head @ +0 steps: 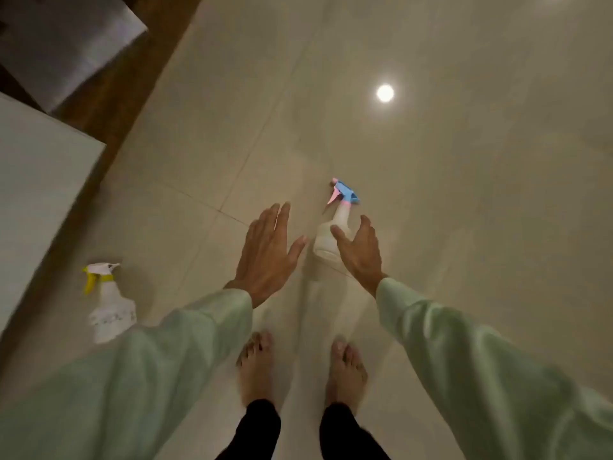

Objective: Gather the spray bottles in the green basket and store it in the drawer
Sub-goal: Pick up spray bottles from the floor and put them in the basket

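Observation:
A white spray bottle with a blue and pink trigger head (328,237) stands on the tiled floor in front of my bare feet. My right hand (360,252) hovers over its right side, fingers apart, holding nothing and partly covering the bottle's body. Just left of that bottle my left hand (268,252) is stretched out flat, fingers spread and empty. A second white spray bottle with a yellow trigger (109,307) stands on the floor at the left, beside my left sleeve. No green basket or drawer is in view.
A pale cabinet top (39,200) fills the left edge, with a brown wooden strip (109,104) beside it and a grey surface (63,44) at the top left. Glossy beige floor tiles (464,227) stretch ahead and to the right, reflecting a ceiling light (385,93).

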The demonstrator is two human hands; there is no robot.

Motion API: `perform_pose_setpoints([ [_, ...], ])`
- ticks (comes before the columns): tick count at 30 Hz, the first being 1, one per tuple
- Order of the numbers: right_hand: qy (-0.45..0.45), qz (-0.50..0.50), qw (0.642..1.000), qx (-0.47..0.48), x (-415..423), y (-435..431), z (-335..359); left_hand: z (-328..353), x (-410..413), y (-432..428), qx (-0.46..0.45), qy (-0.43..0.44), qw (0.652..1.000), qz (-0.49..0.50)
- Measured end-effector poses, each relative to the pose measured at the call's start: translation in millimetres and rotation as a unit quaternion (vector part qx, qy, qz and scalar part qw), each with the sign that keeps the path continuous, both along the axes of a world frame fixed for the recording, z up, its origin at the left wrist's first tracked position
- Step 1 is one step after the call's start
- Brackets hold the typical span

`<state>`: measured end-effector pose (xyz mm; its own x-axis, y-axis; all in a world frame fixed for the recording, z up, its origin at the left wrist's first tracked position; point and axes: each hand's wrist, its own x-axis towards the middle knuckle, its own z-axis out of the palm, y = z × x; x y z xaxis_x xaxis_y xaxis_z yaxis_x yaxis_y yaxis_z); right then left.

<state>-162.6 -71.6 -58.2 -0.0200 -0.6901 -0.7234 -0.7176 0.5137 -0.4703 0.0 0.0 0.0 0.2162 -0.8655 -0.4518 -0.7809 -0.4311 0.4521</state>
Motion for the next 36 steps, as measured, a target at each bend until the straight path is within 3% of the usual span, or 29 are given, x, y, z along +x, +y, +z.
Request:
perform_pose_setpoints([
  [5, -0.027, -0.114, 0.993, -0.003, 19.5, -23.9, -94.2, -92.0, 10.5, -13.3, 0.016, -0.001, 1.0, 0.009],
  [11, -0.084, -0.199, 0.975, 0.051, 33.5, -24.8, -76.6, -87.3, 20.1, 4.9, 0.005, 0.009, 0.999, 0.039],
  [19, -0.209, -0.072, 0.975, 0.028, 66.0, 40.6, 69.2, 43.4, 53.8, 100.1, -0.023, 0.01, 0.989, 0.149],
  [27, -0.292, 0.116, 0.948, 0.051, 139.2, 166.4, 211.8, 176.7, 113.4, 286.2, -0.016, -0.062, 0.95, 0.304],
  [33, -0.257, 0.294, 0.921, 0.002, 202.7, 304.2, 258.5, 211.3, 144.3, 461.3, 0.001, -0.088, 0.906, 0.414],
  [36, -0.25, 0.328, 0.91, -0.026, 239.0, 385.5, 262.9, 206.9, 155.3, 545.7, 0.001, -0.081, 0.89, 0.449],
])
